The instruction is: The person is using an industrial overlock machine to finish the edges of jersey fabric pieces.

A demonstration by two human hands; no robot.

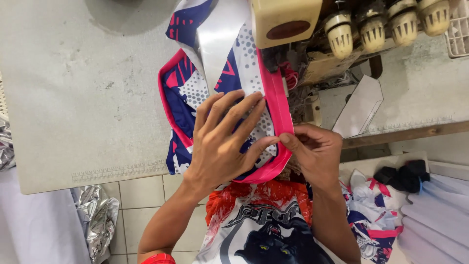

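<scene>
**Hands on the pink-trimmed cloth at the sewing machine**

At the near edge of the grey table (73, 98), a piece of printed fabric (188, 90) in navy, white and red lay spread below the cream sewing machine (286, 19). A bright pink band (278, 105) ran along its right side, from under the machine head toward the person, then curved left along the near edge of the cloth. Another stretch of pink edging showed along the left side of the same piece.

The left hand (222, 142) lay flat on top of the fabric, fingers apart and spread toward the machine, pressing the cloth down on the table; its thumb reached right to the pink band. The right hand (315, 151) sat just right of the band at the table's near edge, its thumb and fingers closed together on the pink band where it curved, meeting the left thumb there.

Far right on the machine, a row of cream thread cones (378, 22) stood side by side. A grey card guide (361, 105) leaned on the table right of the needle area. Near right, more printed pieces with pink trim (373, 215) lay in a heap, beside a stack of pale fabric (435, 220) with dark scraps (403, 176) on it. Crumpled silver foil (97, 215) lay on the tiled floor at the near left.
</scene>
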